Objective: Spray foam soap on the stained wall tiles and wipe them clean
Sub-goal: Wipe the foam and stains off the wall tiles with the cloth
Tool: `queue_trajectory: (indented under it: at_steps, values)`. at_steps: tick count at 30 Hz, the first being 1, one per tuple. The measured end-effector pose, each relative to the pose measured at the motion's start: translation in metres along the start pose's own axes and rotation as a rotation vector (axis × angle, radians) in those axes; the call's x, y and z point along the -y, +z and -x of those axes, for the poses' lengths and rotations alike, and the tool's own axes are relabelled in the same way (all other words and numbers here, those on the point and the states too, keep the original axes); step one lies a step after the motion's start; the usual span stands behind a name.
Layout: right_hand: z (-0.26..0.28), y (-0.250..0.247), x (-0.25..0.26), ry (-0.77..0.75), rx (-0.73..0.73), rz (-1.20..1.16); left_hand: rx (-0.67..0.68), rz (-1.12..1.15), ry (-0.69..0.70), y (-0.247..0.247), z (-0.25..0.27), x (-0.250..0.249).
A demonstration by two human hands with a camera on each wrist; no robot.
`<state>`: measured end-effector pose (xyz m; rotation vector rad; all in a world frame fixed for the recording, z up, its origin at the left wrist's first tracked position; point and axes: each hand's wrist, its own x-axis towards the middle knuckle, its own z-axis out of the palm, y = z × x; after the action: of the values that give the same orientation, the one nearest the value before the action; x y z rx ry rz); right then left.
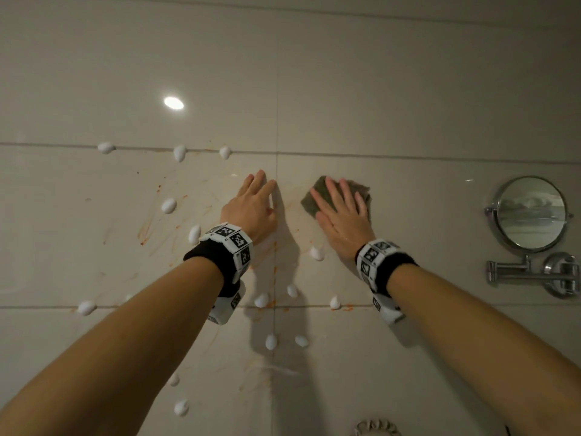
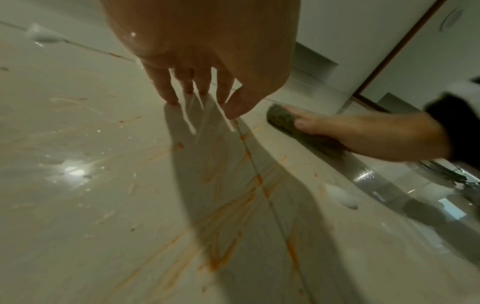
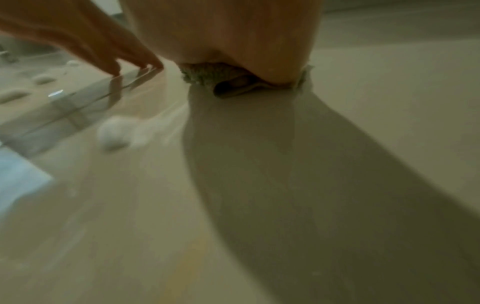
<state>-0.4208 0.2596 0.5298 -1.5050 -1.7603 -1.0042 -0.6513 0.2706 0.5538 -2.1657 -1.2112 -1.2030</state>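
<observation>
Cloth (image 1: 338,196): grey-green, folded, flat against the wall tiles (image 1: 408,215), just right of the vertical grout line (image 1: 276,121) that serves as landmark here. Right hand (image 1: 344,215): spread over the cloth, fingers (image 1: 333,190) straight, palm pressing it to the tile. Left hand (image 1: 251,209): just left of the grout line, fingers extended and close together, tips touching the tile, holding nothing. Orange stains (image 1: 151,221): smears and flecks, mostly left of the grout line and along it below the hands. Foam dabs (image 1: 179,152): white blobs scattered on both sides of the line, several sitting on the horizontal joints. Round mirror (image 1: 531,212): chrome, on a swing arm, far right of the line. Light reflection (image 1: 174,103): bright oval, upper left of the line.
</observation>
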Motion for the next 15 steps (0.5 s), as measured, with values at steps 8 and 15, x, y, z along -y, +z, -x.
queue_trajectory:
  at_steps: [8, 15]
  values:
    - [-0.053, -0.013, 0.052, -0.039, -0.015, 0.002, 0.002, 0.040, 0.015, -0.002, 0.007, 0.007]
    - [0.049, 0.046, 0.054, -0.321, 0.059, 0.124, 0.113, 0.056, 0.003, -0.010, 0.028, 0.008]
